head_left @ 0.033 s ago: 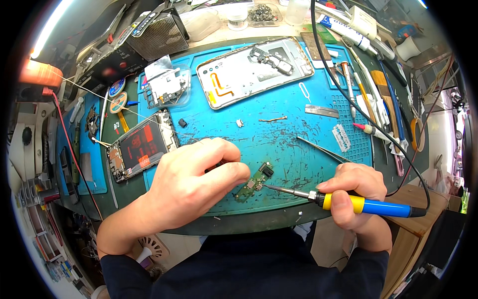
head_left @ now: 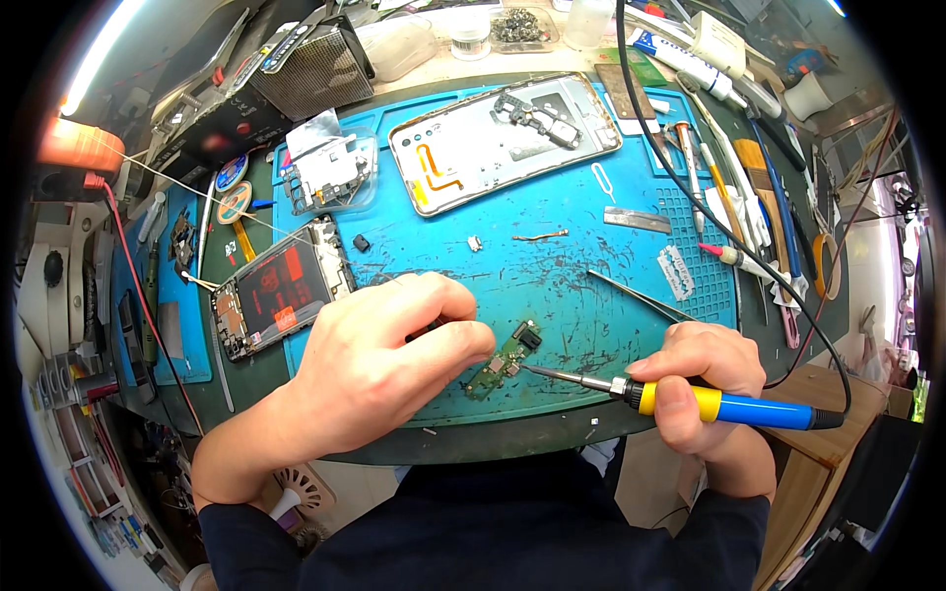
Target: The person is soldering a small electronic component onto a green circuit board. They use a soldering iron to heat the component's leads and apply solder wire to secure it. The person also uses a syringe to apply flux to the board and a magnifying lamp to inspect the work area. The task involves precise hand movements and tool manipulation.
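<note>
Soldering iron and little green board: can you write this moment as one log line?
right hand: holding soldering iron | iron tip: beside green board on blue mat, contact unclear | left hand: near board, curled, contents unclear

A: From where is the scene viewed?

B: It is viewed from the person's head, by the left one of two fisheye cameras worn side by side. Therefore the dark shirt is seen at the lower edge, and the left forearm and right forearm are seen extending upward from there.

A: Which way is the camera faced?

B: It is directed downward and slightly forward, with the blue mat placed about the middle.

A: Is the view near?

B: Rather near: the left hand and the right hand are shown large. Yet wide surroundings are included, from the tube light to the wooden cabinet. Toward the round, dark rim, straight edges are bent.
</note>
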### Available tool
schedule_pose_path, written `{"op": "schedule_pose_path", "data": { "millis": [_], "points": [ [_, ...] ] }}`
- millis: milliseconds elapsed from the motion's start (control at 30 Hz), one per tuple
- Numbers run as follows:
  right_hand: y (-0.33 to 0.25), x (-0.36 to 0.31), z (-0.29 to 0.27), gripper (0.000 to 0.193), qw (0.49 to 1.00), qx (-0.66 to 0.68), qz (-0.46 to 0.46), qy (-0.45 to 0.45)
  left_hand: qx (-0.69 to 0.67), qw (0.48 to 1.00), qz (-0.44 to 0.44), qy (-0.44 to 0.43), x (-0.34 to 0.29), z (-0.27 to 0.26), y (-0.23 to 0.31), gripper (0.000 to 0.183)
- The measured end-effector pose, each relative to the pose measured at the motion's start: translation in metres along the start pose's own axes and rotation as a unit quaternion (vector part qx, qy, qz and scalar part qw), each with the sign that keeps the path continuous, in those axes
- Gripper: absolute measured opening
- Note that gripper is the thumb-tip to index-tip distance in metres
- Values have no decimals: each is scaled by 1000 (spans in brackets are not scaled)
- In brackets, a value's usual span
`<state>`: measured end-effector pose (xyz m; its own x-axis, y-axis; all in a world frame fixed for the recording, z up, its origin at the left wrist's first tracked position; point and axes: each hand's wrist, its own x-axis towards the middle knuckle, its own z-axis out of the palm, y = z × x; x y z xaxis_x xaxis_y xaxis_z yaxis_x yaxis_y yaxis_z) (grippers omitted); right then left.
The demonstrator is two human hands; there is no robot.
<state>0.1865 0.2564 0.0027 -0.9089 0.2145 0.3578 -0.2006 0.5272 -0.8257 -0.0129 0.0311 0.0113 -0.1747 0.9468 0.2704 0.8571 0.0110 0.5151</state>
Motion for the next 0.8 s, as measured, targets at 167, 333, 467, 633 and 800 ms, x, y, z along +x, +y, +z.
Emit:
{"op": "schedule_pose_path", "data": {
  "millis": [167,333,467,633,800],
  "points": [
    [0,0,0,9,1000,1,2,0,-1,1000,-1,0,0,0,0,21],
    [-1,0,0,9,1000,5,5,0,1,1000,-1,-3,0,0,0,22],
    [-1,0,-1,9,1000,4,4,-5,-12,1000,-7,3,0,-1,0,23],
    [0,-1,-3,10,1000,4,2,-8,-39,999,-11,7,-1,0,-3,22],
    [3,-12,-3,16,996,36,-16,78,-114,993,-39,-1,-5,-9,0,18]
  ]
}}
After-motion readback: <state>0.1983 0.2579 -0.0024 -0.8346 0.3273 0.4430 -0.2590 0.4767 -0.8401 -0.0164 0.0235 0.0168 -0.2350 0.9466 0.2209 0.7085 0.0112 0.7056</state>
